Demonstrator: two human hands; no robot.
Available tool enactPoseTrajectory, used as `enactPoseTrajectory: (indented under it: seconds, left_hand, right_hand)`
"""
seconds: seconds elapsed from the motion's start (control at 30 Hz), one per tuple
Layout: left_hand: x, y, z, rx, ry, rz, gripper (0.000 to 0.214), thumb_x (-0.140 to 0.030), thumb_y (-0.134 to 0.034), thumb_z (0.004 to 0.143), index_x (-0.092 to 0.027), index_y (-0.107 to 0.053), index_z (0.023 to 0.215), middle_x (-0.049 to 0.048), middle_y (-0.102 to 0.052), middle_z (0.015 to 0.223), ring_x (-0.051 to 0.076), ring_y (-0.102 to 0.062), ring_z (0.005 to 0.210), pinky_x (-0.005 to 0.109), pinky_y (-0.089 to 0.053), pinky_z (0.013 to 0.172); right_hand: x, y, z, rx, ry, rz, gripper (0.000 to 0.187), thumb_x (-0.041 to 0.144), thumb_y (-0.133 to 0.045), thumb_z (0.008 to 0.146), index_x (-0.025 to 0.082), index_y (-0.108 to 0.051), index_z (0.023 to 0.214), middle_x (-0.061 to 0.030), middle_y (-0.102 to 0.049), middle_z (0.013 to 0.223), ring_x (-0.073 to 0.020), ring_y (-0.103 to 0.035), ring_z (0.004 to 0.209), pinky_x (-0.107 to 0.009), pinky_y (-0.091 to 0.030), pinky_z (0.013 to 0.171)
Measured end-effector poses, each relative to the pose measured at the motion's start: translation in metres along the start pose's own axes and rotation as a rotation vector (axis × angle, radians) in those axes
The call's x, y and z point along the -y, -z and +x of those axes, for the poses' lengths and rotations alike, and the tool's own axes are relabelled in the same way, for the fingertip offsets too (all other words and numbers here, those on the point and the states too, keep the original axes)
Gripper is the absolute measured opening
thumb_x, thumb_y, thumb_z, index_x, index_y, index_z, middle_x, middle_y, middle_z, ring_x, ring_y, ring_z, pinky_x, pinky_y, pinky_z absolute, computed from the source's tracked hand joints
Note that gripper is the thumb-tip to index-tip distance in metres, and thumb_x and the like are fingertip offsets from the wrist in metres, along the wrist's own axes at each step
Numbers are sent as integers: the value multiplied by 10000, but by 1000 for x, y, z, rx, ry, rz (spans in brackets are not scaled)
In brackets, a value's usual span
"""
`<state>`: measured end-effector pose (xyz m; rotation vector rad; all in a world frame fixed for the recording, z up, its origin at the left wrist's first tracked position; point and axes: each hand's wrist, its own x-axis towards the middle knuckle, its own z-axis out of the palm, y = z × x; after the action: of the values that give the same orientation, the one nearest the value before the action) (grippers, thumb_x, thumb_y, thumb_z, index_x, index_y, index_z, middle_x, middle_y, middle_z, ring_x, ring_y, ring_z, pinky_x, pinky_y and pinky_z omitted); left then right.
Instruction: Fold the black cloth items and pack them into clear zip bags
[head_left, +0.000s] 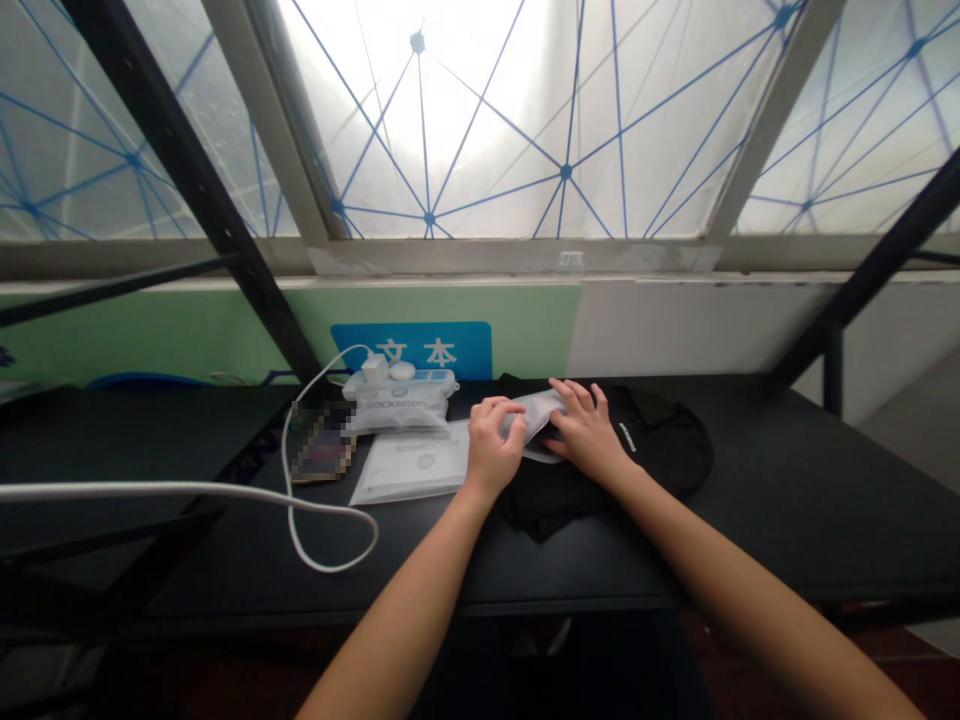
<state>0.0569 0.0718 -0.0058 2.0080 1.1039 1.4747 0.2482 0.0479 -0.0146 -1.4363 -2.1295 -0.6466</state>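
A whitish translucent plastic pouch lies between my hands, above a black folded cloth item with a small white label. My left hand has its curled fingers and thumb closed on the pouch's left side. On the other side, my right hand grips the pouch's edge, its thumb low near the opening and its fingers over the top. Whether anything is inside the pouch is hard to see. Left of my left hand is a flat white printed package.
A smaller filled pouch rests against a white power strip with a plugged-in charger. A blurred-out phone lies to the left. A white cable loops over the black table. Black metal posts flank the window.
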Motion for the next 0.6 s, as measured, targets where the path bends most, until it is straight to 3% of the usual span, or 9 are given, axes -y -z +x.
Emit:
enactPoseTrajectory:
  seconds: [0.13,0.27,0.4,0.53,0.6]
  left_hand:
    - [30,0,8,-66,154,-9,241,-143,-540,857,-198,-661,1059,98,-657,1090,261,-595,1048,438,-477,969]
    - [53,2,14,-54,252,-44,196,-225,-615,859,-176,-647,1046,106,-675,1029,246,-648,967,422,-514,919]
    - [58,16,18,-36,311,-95,231,-308,-638,872,-177,-656,1062,94,-704,951,232,-673,893,374,-534,827]
    - [53,27,17,87,342,-189,222,-335,-692,809,-168,-713,954,31,-695,722,182,-653,656,279,-513,610]
    - [50,29,15,123,337,-230,220,-342,-718,780,-164,-729,909,30,-701,706,172,-648,628,259,-500,572]
  right_hand:
    - [-2,-10,2,-55,37,35,193,123,-755,753,209,-711,921,-164,-581,1392,-383,-496,1277,-686,-277,1125]
    - [-3,-10,-1,-103,93,72,114,163,-683,832,246,-717,903,-111,-621,1313,-333,-510,1245,-635,-285,1150]
    - [-5,-8,-5,-214,134,144,66,260,-649,903,257,-706,870,-104,-616,1250,-305,-522,1200,-583,-368,1123]
    - [-8,-7,-6,-299,127,188,108,256,-623,914,233,-695,836,-127,-589,1255,-315,-517,1180,-573,-402,1091]
    - [-9,-6,-6,-308,116,188,103,235,-623,904,226,-688,824,-132,-574,1271,-323,-510,1179,-576,-401,1085]
